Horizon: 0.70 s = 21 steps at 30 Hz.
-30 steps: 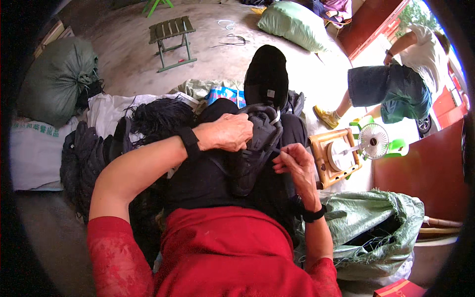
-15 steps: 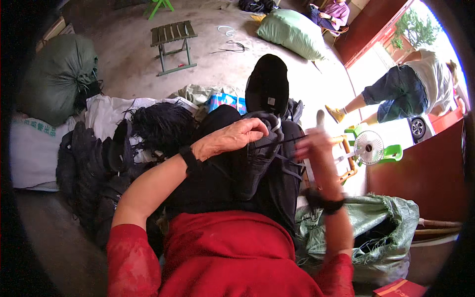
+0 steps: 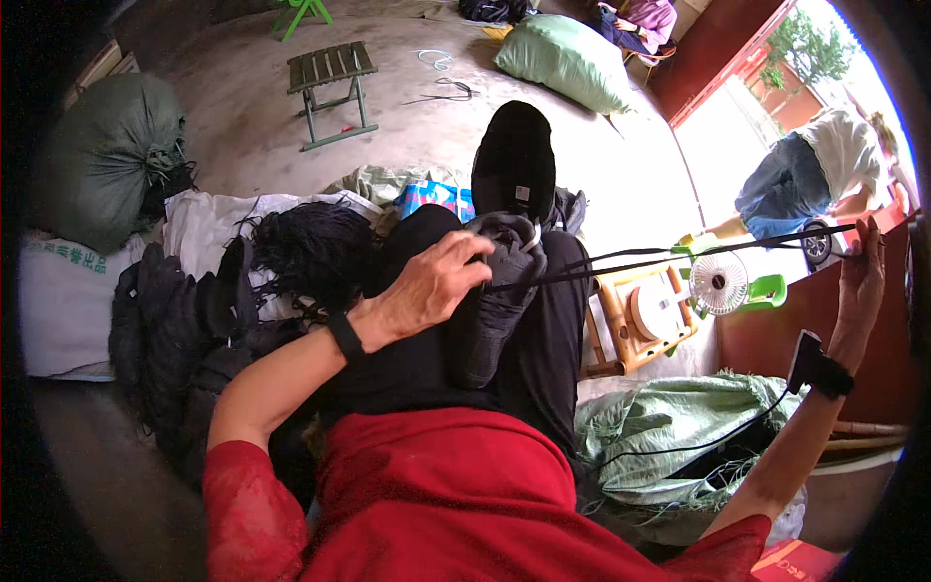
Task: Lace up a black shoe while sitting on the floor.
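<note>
A black lace-up shoe (image 3: 493, 325) lies on my lap, toe toward me. At its far end is a black oval part (image 3: 514, 155) with a small pale label. My left hand (image 3: 422, 286) is at the shoe's left side, fingers curled in against its edge; its thumb is mostly hidden. Far out to the right, my right hand (image 3: 861, 276) grips a long black shoelace (image 3: 669, 259). Its strands run stretched across from the shoe to my raised fingers. Both wrists wear black bands, and a cable hangs from the right one.
Left of my lap lie dark shoe pieces (image 3: 160, 325) and a bundle of black laces (image 3: 315, 242). On the right are a bamboo chair (image 3: 621, 291), a small fan (image 3: 718, 284) and an open green sack (image 3: 630, 427). A folding stool (image 3: 333, 68) stands ahead. Another person (image 3: 790, 184) bends near the doorway.
My right hand has swung from beside the shoe far out to the right, drawing the shoelace out straight. My left hand has shifted slightly left and toward me. The person near the doorway bends lower.
</note>
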{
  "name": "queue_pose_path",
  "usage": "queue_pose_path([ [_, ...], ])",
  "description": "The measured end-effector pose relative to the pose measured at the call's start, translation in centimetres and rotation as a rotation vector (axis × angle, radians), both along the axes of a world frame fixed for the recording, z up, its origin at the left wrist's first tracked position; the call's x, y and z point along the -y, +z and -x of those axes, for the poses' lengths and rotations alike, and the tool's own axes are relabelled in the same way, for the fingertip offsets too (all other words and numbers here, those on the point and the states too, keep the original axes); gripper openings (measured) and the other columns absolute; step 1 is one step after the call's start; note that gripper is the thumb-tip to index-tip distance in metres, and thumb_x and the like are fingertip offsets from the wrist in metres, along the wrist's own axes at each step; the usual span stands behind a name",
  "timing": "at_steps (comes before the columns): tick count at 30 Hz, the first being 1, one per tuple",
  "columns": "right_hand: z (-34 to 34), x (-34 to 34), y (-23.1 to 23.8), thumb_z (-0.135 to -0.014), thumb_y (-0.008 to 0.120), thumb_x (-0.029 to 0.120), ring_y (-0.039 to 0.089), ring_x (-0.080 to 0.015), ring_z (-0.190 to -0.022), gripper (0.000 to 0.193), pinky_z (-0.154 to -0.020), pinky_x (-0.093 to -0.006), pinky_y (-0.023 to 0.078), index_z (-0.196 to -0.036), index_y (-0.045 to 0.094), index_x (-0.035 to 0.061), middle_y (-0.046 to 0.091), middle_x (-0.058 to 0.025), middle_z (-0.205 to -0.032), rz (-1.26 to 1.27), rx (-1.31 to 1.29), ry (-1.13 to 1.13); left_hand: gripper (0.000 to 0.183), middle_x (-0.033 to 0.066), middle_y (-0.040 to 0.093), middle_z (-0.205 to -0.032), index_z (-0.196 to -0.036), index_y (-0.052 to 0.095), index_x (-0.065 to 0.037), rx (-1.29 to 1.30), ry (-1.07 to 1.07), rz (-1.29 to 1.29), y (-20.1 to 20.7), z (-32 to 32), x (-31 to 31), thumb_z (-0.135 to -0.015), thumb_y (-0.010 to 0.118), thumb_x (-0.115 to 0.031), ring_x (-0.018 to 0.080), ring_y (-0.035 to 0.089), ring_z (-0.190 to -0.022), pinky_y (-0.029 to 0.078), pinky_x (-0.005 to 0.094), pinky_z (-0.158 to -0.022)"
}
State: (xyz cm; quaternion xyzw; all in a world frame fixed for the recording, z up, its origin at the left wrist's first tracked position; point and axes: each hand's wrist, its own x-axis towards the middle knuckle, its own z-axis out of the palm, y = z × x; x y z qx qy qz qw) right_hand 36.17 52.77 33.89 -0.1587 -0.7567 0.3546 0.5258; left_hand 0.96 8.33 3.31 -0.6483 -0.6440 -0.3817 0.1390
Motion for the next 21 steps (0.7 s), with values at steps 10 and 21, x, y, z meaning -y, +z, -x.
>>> queue_pose_path([
  [10, 0.3, -2.3, 2.1, -0.1, 0.05, 0.014, 0.043, -0.0037, -0.057, 0.029, -0.051, -0.0161, 0.039, -0.126, 0.052, 0.0022, 0.06, -0.0013, -0.094, 0.412, -0.079, 0.451, 0.041, 0.008, 0.065, -0.089, -0.122, 0.049, -0.003, 0.739, -0.338, 0.426, 3.2, -2.9, -3.4, -0.087, 0.065, -0.015, 0.023, 0.063, -0.087, 0.052, 0.0329, -0.076],
  [21, 8.8, 14.1, -25.1, -0.096, 0.055, 0.03, 0.047, -0.0069, -0.057, 0.028, -0.05, -0.02, 0.038, -0.111, 0.055, 0.0061, 0.059, -0.0005, -0.077, 0.37, 0.531, 0.119, 0.021, -0.0019, 0.062, -0.087, -0.11, 0.066, -0.005, 1.198, -0.203, -0.233, 4.6, 6.2, -2.2, -0.094, 0.057, -0.015, 0.0063, 0.057, -0.083, 0.046, 0.0229, -0.079],
])
